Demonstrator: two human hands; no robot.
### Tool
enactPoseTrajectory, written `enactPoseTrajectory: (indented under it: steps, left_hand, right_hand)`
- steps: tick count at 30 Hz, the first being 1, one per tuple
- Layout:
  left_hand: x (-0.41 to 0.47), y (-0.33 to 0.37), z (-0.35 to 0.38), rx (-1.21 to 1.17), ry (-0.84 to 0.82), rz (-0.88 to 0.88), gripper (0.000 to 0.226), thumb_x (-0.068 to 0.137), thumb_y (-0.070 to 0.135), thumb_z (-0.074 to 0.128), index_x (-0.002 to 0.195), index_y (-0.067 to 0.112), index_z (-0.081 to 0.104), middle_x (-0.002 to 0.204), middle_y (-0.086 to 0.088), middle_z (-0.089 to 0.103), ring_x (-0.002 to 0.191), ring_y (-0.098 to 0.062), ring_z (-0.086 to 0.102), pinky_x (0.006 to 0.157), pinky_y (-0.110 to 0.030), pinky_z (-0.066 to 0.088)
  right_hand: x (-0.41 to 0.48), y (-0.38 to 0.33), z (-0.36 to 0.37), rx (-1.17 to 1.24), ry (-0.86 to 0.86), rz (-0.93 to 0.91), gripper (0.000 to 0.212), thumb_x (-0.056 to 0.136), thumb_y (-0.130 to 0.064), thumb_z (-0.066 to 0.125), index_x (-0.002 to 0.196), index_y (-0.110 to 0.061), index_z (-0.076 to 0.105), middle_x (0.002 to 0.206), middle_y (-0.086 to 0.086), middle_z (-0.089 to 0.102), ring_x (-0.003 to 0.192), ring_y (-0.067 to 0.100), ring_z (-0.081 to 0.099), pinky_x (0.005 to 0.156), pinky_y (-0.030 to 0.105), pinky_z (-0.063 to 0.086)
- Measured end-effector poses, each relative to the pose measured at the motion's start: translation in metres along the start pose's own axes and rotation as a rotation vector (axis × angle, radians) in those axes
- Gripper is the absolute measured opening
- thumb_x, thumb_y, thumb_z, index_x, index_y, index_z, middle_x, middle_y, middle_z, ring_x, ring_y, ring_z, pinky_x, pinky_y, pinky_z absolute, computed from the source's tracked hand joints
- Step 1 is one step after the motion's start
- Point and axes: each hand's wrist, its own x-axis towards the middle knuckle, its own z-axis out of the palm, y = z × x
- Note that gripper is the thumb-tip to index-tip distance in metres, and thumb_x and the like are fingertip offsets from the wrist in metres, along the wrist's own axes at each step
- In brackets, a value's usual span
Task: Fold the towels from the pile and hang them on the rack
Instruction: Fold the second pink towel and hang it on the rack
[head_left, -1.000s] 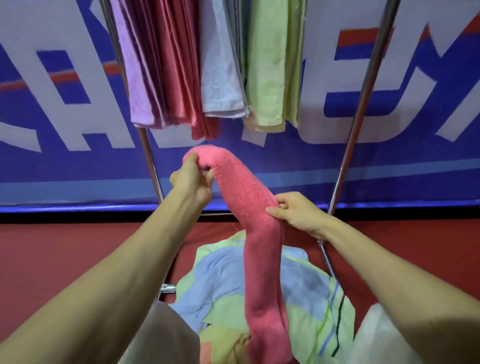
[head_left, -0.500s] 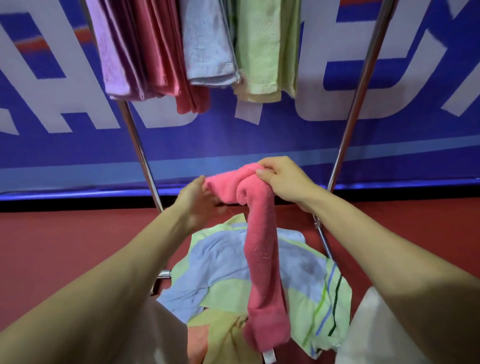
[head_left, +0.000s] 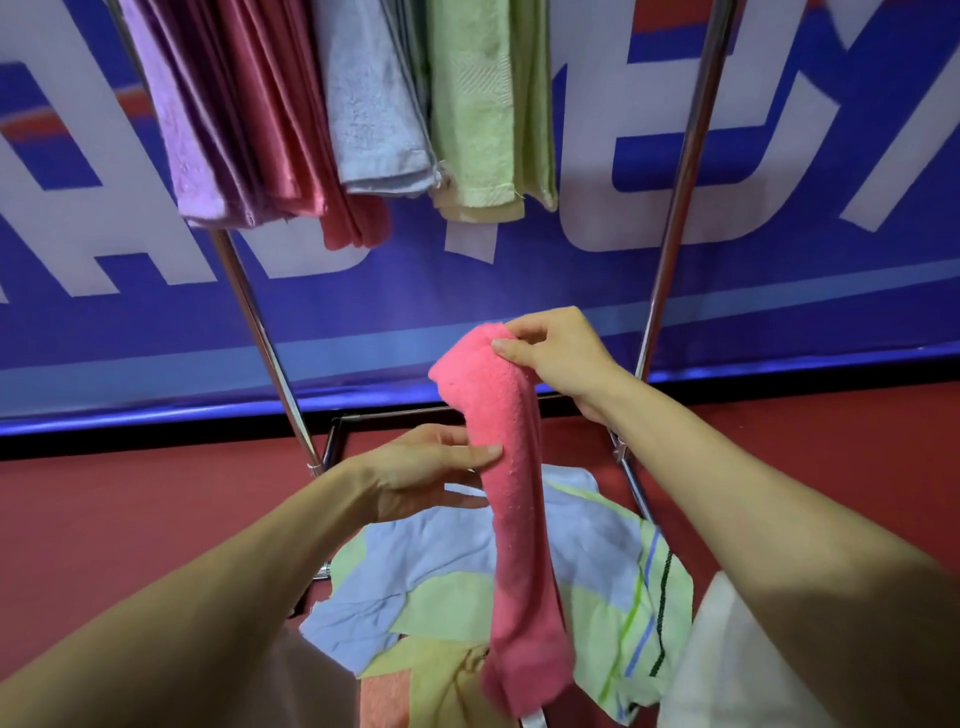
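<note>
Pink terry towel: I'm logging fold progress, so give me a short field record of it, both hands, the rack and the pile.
towel: pink terry towel, hanging as a narrow strip, not on the rack
right hand: pinches its top end
left hand: straight fingers touch its side lower down
rack: metal rack, carries lilac, red, blue and green hung towels
pile: loose towels beneath it

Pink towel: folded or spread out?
Folded, or bunched, into a narrow strip: the pink towel hangs from the right hand, left hand touching its edge.
</note>
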Motion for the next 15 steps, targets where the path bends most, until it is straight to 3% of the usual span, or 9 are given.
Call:
enactPoseTrajectory:
  steps: [5,10,15]
  left_hand:
    - [0.003,0.008,0.005,-0.036,0.182,0.177,0.027,0.087,0.015,0.065,0.112,0.006,0.066,0.108,-0.01,0.069,0.1,-0.022,0.061,0.101,-0.037,0.046]
    - [-0.006,0.021,0.008,0.047,0.354,0.299,0.012,0.092,0.011,0.059,0.103,0.016,0.064,0.088,-0.003,0.068,0.079,-0.018,0.061,0.077,-0.033,0.049]
    - [-0.012,0.035,0.009,-0.007,0.42,0.433,0.022,0.091,0.011,0.062,0.112,0.007,0.063,0.089,-0.005,0.07,0.073,-0.016,0.063,0.067,-0.029,0.05]
  right_hand:
    - [0.004,0.001,-0.003,0.141,0.085,0.113,0.021,0.081,-0.015,0.076,0.099,-0.005,0.074,0.093,0.006,0.073,0.084,0.014,0.064,0.091,0.045,0.055]
    - [0.009,0.009,-0.003,0.165,0.061,0.208,0.036,0.084,-0.018,0.073,0.114,0.001,0.067,0.11,0.013,0.069,0.094,0.018,0.064,0.092,0.041,0.054]
    - [0.002,0.009,-0.003,0.267,-0.012,0.302,0.02,0.094,-0.021,0.06,0.092,-0.002,0.066,0.082,0.012,0.056,0.079,0.022,0.052,0.073,0.037,0.046]
